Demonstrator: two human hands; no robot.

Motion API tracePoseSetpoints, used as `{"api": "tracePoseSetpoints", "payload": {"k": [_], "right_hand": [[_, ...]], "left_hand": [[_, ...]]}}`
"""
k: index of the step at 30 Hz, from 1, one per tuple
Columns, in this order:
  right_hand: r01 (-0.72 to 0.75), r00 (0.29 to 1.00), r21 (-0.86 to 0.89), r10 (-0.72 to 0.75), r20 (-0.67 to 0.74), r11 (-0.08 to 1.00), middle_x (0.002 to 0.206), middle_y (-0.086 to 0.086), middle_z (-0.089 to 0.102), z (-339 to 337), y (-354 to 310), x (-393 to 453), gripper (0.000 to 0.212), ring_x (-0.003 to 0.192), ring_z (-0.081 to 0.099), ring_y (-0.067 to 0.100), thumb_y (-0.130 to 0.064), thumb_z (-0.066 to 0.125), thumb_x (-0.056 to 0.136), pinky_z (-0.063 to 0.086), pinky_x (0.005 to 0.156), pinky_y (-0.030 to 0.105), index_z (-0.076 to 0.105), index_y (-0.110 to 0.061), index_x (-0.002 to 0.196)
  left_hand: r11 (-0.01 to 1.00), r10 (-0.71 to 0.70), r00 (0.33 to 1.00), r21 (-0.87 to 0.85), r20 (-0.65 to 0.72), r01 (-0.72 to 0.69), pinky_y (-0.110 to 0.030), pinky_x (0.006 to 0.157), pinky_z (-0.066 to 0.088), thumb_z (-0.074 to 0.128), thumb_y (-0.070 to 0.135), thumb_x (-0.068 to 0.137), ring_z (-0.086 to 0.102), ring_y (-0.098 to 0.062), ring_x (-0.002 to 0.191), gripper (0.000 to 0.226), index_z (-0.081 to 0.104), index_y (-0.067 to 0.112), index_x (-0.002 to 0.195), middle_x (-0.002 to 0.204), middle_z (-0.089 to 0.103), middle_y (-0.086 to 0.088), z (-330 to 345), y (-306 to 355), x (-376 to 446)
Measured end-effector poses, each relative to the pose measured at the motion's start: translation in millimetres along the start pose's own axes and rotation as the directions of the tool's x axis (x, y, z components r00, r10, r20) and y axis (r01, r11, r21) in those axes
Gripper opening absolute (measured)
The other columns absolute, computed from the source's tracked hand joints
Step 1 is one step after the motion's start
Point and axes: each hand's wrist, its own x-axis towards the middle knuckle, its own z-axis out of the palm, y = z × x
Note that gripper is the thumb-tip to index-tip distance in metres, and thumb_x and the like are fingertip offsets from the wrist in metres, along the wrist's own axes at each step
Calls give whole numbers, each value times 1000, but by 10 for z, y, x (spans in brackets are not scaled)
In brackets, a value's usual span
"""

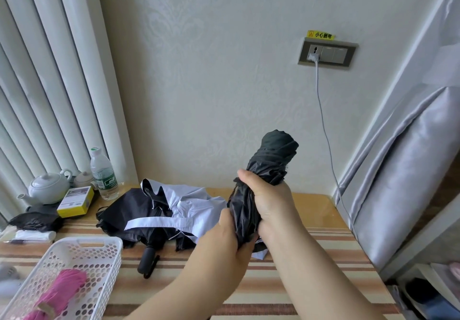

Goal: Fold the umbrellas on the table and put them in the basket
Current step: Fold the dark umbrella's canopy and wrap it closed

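We are holding a rolled black umbrella (258, 182) upright in the air, above the near middle of the striped surface (311, 265) and to the right of the white basket (74, 270). Our right hand (268, 200) is wrapping its grip around the middle of the bundle, fingers curled over the bunched cloth, while our left hand (226, 235) is closing its grip around the lower end, just beneath the right hand and touching it. The top of the umbrella is leaning slightly to the right, toward the wall socket (326, 54). Behind our hands, farther from the basket, a second umbrella (159, 210) in black and pale blue is lying loose and unfolded on the surface, its black handle (147, 261) pointing toward us just beside the basket's right wall. Inside the basket a folded pink umbrella (59, 294) is lying. Beyond the basket, at the far left of the surface, a white teapot (48, 187), a yellow box (76, 201) and a water bottle (103, 174) are standing close together.
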Motion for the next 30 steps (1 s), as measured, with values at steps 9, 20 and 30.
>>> {"api": "tracePoseSetpoints", "payload": {"k": [9,20,30], "right_hand": [[-121,886,-24,118,449,992,63,8,51,-61,-69,-110,36,50,53,20,-27,76,55,46,51,25,54,-9,76],[-9,1000,-23,9,-23,1000,59,8,57,69,79,37,17,56,53,23,-2,68,76,45,59,30,57,-5,63],[-250,880,-7,231,414,968,57,3,52,-105,50,-7,21,47,46,14,-26,70,62,38,53,26,57,-13,53]], "left_hand": [[441,137,706,-681,695,585,-36,65,54,71,13,67,64,-30,66,29,62,5,94,80,65,-17,-328,-49,107],[981,-187,982,44,-17,187,-15,53,40,58,21,84,47,-6,57,28,30,22,85,73,51,6,34,-29,46],[296,139,666,-673,733,678,-36,64,55,84,32,64,65,-31,66,50,62,3,100,81,65,-21,-211,-99,14]]}}
